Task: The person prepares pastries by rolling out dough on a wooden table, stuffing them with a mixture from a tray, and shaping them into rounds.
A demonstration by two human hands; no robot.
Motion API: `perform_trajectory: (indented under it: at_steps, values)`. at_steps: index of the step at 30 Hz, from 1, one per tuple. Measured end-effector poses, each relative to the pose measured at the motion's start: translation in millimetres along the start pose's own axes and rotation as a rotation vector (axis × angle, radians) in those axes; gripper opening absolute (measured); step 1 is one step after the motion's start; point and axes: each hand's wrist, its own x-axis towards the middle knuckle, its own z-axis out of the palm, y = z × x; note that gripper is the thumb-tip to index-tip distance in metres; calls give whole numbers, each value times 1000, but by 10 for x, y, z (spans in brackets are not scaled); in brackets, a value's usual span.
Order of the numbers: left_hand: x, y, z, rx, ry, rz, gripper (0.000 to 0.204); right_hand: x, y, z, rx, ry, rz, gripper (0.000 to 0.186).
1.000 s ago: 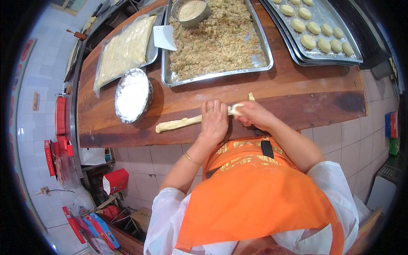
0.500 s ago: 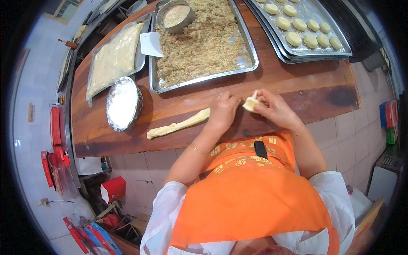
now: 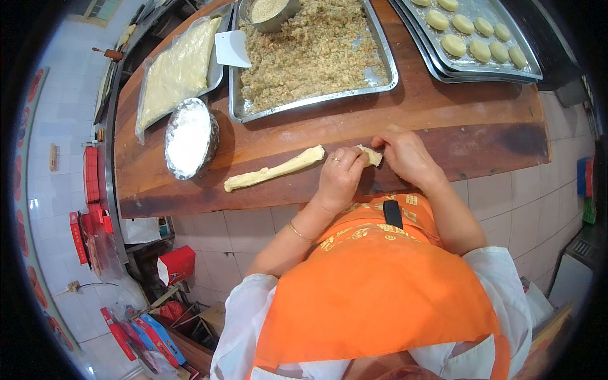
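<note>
My left hand (image 3: 339, 177) is closed at the small dough piece (image 3: 371, 154), its fingertips pressed to the piece's left part. My right hand (image 3: 405, 155) has curled fingers at the piece's right end; its fingertips are partly hidden. A long pale dough strip (image 3: 269, 173) lies on the wooden table to the left of my hands. A metal bowl of white powder (image 3: 188, 136) sits at the table's left. Beyond my hands is a large tray of crumbly mixture (image 3: 310, 57), with a white scraper (image 3: 231, 49) and a bowl of grains (image 3: 269, 9) on it.
At the back left, bagged dough (image 3: 174, 69) rests on a metal tray. Stacked trays with several round dough pieces (image 3: 480, 50) stand at the back right. The wooden table (image 3: 481, 139) ends at a front edge before my orange apron. Red boxes (image 3: 88, 234) are at the far left.
My right hand earlier raised the small dough piece; now it is low on the table, with my left hand's fingers on it too. The long strip lies separate from the piece.
</note>
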Motion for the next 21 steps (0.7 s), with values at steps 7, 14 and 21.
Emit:
perform_trajectory:
  at_steps: [7, 14, 21]
  values:
    - [-80, -60, -213, -160, -19, -48, 33, -34, -127, -46, 23, 241, -24, 9]
    - [-277, -363, -582, 150, -149, -342, 48, 178, -438, 218, 102, 81, -187, 13]
    - [-411, -567, -588, 157, -108, -312, 48, 464, -689, 578, -4, -56, -300, 34]
